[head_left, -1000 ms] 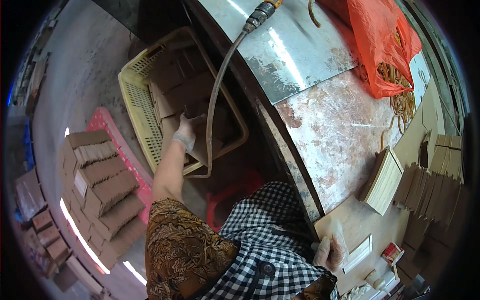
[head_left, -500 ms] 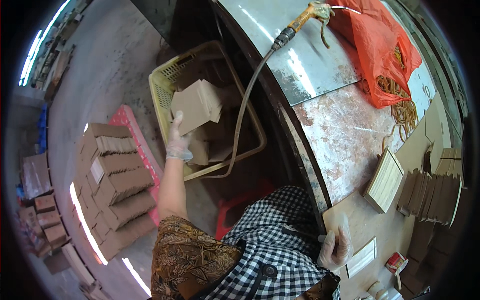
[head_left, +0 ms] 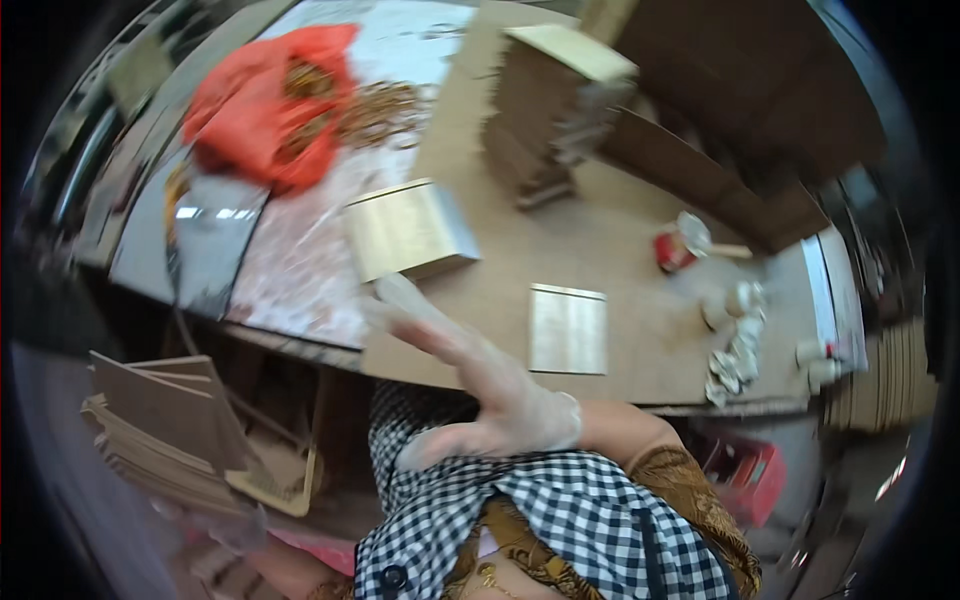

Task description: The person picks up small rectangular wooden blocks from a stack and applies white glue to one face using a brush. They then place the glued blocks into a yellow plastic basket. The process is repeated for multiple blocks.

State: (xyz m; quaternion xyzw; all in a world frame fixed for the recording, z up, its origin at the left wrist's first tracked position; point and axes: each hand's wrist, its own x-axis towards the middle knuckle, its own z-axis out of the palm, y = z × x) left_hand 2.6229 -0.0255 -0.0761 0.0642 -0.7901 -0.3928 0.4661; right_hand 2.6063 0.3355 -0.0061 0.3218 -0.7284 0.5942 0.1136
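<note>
At the lower left, my gloved left hand (head_left: 238, 530) grips the lower end of a stack of thin brown boards (head_left: 160, 425); the stack is tilted and its boards fan slightly at the top. Motion blurs the fingers there. My right hand (head_left: 495, 395), in a clear glove, is held over my checked apron at the table's front edge, fingers spread and nothing in it. Just beyond its fingertips lies a pale wooden block of boards (head_left: 400, 230). Farther right, a flat pale wooden panel (head_left: 568, 330) rests on the table.
A red plastic bag (head_left: 270, 110) of rubber bands (head_left: 380, 112) lies at the far left. Tall stacked brown boards (head_left: 545, 115) stand at the back. A red-and-white tub (head_left: 680, 245) and a white bottle (head_left: 735, 303) are at right. Below the table sits the yellow basket (head_left: 300, 490).
My view has swung right toward the table. The board stack has come out of the yellow basket with my left hand. My right hand has risen and spread its fingers.
</note>
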